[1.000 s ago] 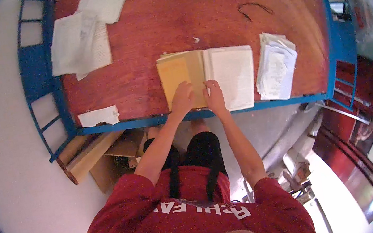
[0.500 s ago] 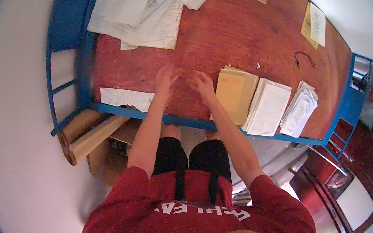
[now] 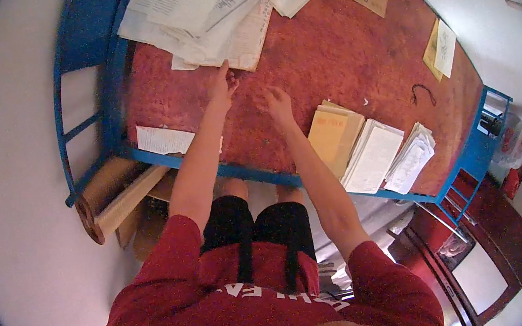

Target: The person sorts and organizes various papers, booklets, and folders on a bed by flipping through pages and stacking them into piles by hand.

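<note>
My left hand (image 3: 223, 90) is over the reddish table, its index finger stretched out to the near edge of a pile of loose papers (image 3: 192, 6). Whether the fingertip touches the paper, I cannot tell. My right hand (image 3: 277, 103) hovers a little to the right, fingers apart and loosely bent, with nothing in it. A stack of yellow-brown envelopes (image 3: 331, 130) lies close to my right forearm. Beneath my left forearm, a printed sheet (image 3: 164, 139) rests along the table's near edge.
Beside the envelopes are a white paper stack (image 3: 375, 155) and a bundle of folded papers (image 3: 410, 158). A dark cord (image 3: 425, 93) and an envelope with a white slip (image 3: 445, 51) lie to the right. Blue metal rails (image 3: 255, 172) frame the table (image 3: 326, 54). Rolled cardboard (image 3: 126, 202) stands below left.
My left hand has moved forward to the edge of the paper pile, its index finger now extended. My right hand has shifted slightly and stays empty. The view has tilted a little.
</note>
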The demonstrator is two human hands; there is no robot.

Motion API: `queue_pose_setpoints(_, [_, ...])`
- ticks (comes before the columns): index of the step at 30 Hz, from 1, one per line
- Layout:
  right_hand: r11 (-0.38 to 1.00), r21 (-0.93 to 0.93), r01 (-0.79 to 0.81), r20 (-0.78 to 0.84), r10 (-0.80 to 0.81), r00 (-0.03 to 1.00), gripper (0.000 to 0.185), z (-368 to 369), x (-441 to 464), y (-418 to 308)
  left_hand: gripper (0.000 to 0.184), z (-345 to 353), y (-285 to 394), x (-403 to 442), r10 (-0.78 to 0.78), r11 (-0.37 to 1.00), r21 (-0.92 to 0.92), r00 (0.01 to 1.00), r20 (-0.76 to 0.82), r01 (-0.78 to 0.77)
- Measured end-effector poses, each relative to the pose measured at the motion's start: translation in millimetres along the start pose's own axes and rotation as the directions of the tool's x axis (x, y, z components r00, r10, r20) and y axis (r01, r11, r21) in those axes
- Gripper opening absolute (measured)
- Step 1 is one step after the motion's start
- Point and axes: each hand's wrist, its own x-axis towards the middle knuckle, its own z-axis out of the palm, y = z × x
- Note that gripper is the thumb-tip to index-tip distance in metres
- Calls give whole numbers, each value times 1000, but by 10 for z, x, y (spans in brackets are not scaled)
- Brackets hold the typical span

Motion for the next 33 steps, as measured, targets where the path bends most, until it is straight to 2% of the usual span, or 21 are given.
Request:
queue_pose_setpoints(2, [999, -47, -8, -35, 7, 999, 29, -16, 55, 60, 17, 96, 129, -94, 48, 993, 105, 997, 67, -55])
queue_pose_setpoints(6, [993, -105, 61, -151, -77, 986, 32, -35, 353, 276, 19, -38, 90, 62, 55, 989, 137, 997, 53, -62])
queue_pose_setpoints(8, [977, 210, -19, -41, 28, 999, 34, 268, 36, -300, 17, -35, 106, -176, 42, 980, 189, 994, 101, -61])
queue_pose_setpoints(9, [977, 214, -24, -40, 33, 999, 34, 262, 94, -239, 16, -71, 18, -198, 46, 981, 188, 998, 31, -51])
queue_pose_setpoints(12, [955, 139, 262, -18, -262, 965, 37, 113, 410, 114, 13, -144, -83, -583, 33, 982, 188, 999, 4, -33])
queue_pose_setpoints(13, [875, -140, 463, 47, -461, 886, 38, 75, 419, 152, 13, -205, -94, -660, 20, 969, 247, 999, 28, -27])
queue_pose_setpoints(15, [679, -392, 621, 157, -615, 772, 40, 21, 369, 175, 14, -364, -199, -617, 15, 979, 203, 1000, 11, -17])
queue_pose_setpoints(16, [865, -303, 400, 82, -394, 915, 39, 82, 152, -5, 15, -428, -254, -612, 6, 988, 154, 1000, -7, -5])
queue_pose_setpoints(17, [972, -191, 140, 37, -135, 990, 38, 109, 17, -116, 16, -394, -179, -738, 3, 975, 224, 1000, 15, -6])
queue_pose_setpoints(18, [972, -189, 142, 34, -138, 990, 38, 55, 39, -36, 16, -397, -179, -783, 2, 974, 226, 1000, 18, -6])
queue_pose_setpoints(19, [921, -263, 286, 43, -285, 957, 36, 25, 61, 63, 17, -409, -171, -807, -25, 977, 213, 1000, 8, 23])
queue_pose_setpoints(21, [845, -328, 423, 61, -428, 902, 33, -45, 80, 158, 17, -481, -132, -785, -49, 978, 203, 999, 0, 48])
queue_pose_setpoints(23, [863, -341, 373, 1, -397, 918, 30, -62, -190, -17, 20, -695, -158, -667, 106, 970, 238, 977, -184, -60])
queue_pose_setpoints(24, [865, -338, 372, -4, -396, 918, 30, -101, -279, -33, 20, -775, -189, -614, 105, 968, 243, 978, -183, -58])
queue_pose_setpoints(25, [876, -319, 363, -30, -392, 920, 31, -153, -356, -38, 23, -826, -207, -579, 445, 843, 429, 868, -221, -323])
queue_pose_setpoints(26, [886, -299, 355, -55, -387, 920, 31, -205, -433, -49, 26, -884, -210, -546, 734, 609, 603, 654, -184, -515])
queue_pose_setpoints(27, [886, -296, 356, -59, -389, 919, 31, -277, -488, -17, 32, -872, -60, -718, 540, 731, 496, 841, 1, -470])
queue_pose_setpoints(28, [873, -331, 359, -69, -402, 913, 34, -360, -529, 41, 32, -771, 28, -859, 542, 727, 498, 840, 5, -472])
queue_pose_setpoints(29, [859, -366, 358, -79, -412, 908, 36, -425, -591, 85, 32, -668, 90, -988, 331, 900, 290, 943, 28, -325])
queue_pose_setpoints(30, [860, -362, 360, -83, -414, 907, 36, -466, -674, 95, 32, -615, 113, -1043, 112, 990, 77, 988, 104, -120])
queue_pose_setpoints(33, [900, -277, 337, -134, -384, 914, 32, -622, -884, 135, 31, -551, 143, -1042, 18, 991, 124, 980, 201, -44])
